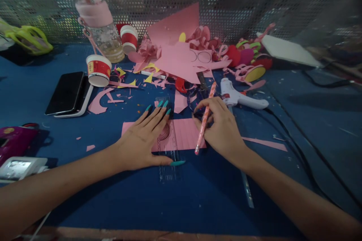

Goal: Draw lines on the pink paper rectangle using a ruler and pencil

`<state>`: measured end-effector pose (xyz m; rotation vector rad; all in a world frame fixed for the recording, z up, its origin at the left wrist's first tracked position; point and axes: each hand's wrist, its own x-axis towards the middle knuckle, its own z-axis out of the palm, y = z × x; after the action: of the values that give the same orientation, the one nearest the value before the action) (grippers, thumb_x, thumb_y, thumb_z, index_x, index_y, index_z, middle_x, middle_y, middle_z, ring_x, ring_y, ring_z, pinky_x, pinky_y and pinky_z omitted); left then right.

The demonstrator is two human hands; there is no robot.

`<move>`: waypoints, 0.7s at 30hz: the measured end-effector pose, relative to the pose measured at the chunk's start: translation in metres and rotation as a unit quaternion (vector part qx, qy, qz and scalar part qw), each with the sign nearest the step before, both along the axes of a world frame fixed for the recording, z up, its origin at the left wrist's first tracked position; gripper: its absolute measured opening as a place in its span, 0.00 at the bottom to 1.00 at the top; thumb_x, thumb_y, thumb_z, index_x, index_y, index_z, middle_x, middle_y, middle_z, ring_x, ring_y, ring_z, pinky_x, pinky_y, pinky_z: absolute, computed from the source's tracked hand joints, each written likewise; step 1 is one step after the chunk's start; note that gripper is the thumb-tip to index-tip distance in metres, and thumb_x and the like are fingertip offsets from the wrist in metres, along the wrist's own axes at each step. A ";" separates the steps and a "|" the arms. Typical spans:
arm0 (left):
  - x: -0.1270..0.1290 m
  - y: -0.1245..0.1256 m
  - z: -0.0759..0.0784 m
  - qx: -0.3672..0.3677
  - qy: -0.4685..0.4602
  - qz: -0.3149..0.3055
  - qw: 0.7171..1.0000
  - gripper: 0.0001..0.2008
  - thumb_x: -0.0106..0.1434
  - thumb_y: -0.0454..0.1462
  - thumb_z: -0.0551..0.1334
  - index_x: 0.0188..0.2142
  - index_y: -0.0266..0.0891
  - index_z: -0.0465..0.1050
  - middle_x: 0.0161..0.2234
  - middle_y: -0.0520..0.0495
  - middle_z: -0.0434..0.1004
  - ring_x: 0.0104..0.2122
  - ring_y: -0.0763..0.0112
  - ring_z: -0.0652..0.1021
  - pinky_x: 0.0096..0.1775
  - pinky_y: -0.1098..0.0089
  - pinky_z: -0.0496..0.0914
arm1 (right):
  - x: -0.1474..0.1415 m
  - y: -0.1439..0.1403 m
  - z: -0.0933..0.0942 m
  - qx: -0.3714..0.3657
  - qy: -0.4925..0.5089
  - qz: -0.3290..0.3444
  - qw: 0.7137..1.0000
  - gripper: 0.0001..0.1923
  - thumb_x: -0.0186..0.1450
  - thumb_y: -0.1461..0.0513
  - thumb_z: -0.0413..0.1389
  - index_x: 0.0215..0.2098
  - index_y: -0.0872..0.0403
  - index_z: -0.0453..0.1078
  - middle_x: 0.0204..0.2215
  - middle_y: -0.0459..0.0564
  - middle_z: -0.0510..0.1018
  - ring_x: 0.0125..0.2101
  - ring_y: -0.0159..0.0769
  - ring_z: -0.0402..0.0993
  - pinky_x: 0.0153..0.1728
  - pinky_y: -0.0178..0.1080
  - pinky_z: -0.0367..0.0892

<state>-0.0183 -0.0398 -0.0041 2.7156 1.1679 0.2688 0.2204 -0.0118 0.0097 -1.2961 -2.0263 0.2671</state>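
While the left hand (141, 141) lies flat with fingers spread, it presses a clear ruler (167, 150) onto a pink paper strip (185, 133) near the middle of the worktop (198, 196), seemingly to keep both from sliding. The ruler's long axis runs from the near edge toward the far edge, crossing the strip, whose own long axis runs left to right. Just beside it, the right hand (223, 130) is curled around a pink pencil (204, 122), pinched between thumb and fingers; the pencil slants, its lower end toward the near edge resting at the strip's right part, its upper end pointing toward the far edge. Faint parallel lines show on the paper beside the ruler.

Farther right lies a white glue gun (240, 96), its cord trailing toward the right edge. Toward the left edge rest a dark phone (66, 92) and a red paper cup (98, 69). Along the far edge sit a water bottle (98, 26), a heap of pink paper scraps (175, 52) and, at the far left corner, yellow-green scissors (28, 39) against the mesh wall (254, 0).
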 end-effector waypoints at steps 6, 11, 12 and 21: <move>0.000 0.000 0.001 0.003 0.006 -0.003 1.000 0.55 0.58 0.68 0.48 0.68 0.25 0.48 0.68 0.27 0.46 0.68 0.45 0.50 0.64 0.45 0.50 | -0.001 0.000 0.000 -0.002 0.002 -0.001 1.000 0.15 0.53 0.74 0.52 0.34 0.50 0.60 0.35 0.48 0.68 0.28 0.33 0.67 0.29 0.38 0.64; 0.000 0.000 -0.001 0.008 0.002 -0.002 1.000 0.55 0.58 0.68 0.50 0.69 0.28 0.45 0.68 0.29 0.46 0.68 0.45 0.50 0.65 0.47 0.49 | 0.000 0.000 0.000 -0.004 -0.001 -0.003 1.000 0.15 0.54 0.74 0.52 0.35 0.50 0.61 0.35 0.48 0.68 0.29 0.34 0.67 0.29 0.38 0.64; 0.000 0.000 -0.001 0.009 0.002 -0.002 1.000 0.55 0.58 0.68 0.50 0.69 0.29 0.44 0.68 0.29 0.46 0.68 0.45 0.50 0.65 0.47 0.49 | 0.000 0.000 0.000 -0.002 -0.002 -0.002 1.000 0.15 0.54 0.74 0.52 0.35 0.50 0.61 0.35 0.48 0.68 0.29 0.34 0.67 0.29 0.38 0.64; 0.000 -0.001 -0.001 0.010 0.003 -0.002 1.000 0.55 0.58 0.69 0.48 0.68 0.26 0.47 0.68 0.28 0.46 0.68 0.45 0.50 0.64 0.46 0.49 | -0.001 0.000 0.000 -0.003 0.005 -0.002 1.000 0.15 0.54 0.74 0.52 0.35 0.51 0.61 0.35 0.49 0.69 0.30 0.35 0.68 0.29 0.39 0.66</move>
<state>-0.0179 -0.0403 -0.0049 2.7380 1.1665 0.2748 0.2195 -0.0117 0.0099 -1.3015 -2.0154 0.2776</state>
